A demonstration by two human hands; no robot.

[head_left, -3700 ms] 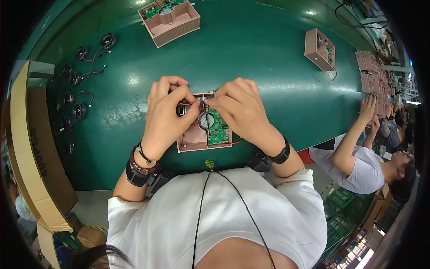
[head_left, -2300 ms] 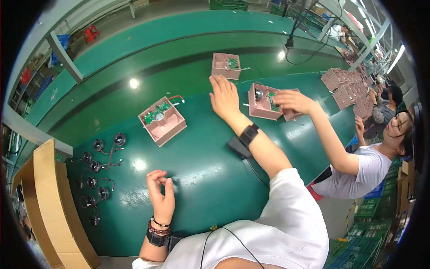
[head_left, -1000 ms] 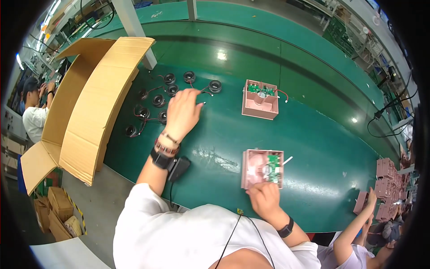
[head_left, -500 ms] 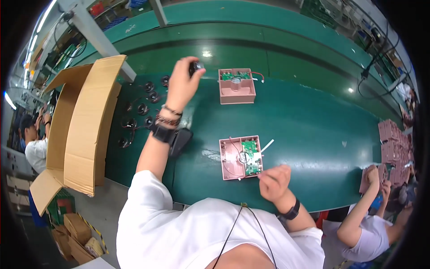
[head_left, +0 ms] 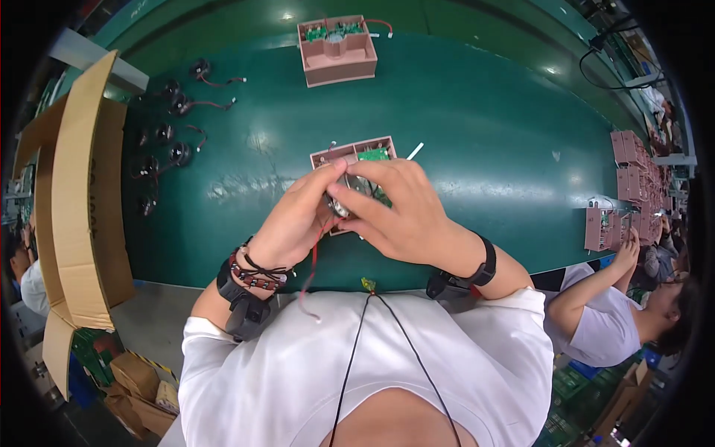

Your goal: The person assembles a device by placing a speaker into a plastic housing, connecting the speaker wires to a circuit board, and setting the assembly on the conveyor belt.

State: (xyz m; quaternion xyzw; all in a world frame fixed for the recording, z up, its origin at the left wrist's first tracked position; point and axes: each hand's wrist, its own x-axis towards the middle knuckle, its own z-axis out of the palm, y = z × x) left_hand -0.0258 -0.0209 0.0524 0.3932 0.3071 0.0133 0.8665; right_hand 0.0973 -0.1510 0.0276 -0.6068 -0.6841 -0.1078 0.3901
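Head view: both hands back together over pink housing (head_left: pixel 356 151) w/ green board, mid-worktop (head_left: pixel 484 134). Left hand (head_left: pixel 298 220), raised half a sec ago, now pinches small round speaker (head_left: pixel 339 205), red lead dangling; right hand (head_left: pixel 398 208) curls over it. Looks like seating stage.

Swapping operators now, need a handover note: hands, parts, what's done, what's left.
Left hand and right hand are together over the pink housing at the belt's near edge, pinching a small round speaker with a red lead hanging down.
Housing holds a green circuit board.
Spare speakers lie on the belt at left, beside the cardboard box. Another housing sits farther up the belt.
Done: speaker is at the housing.
Left: seating it, apparently; hands hide the fit.
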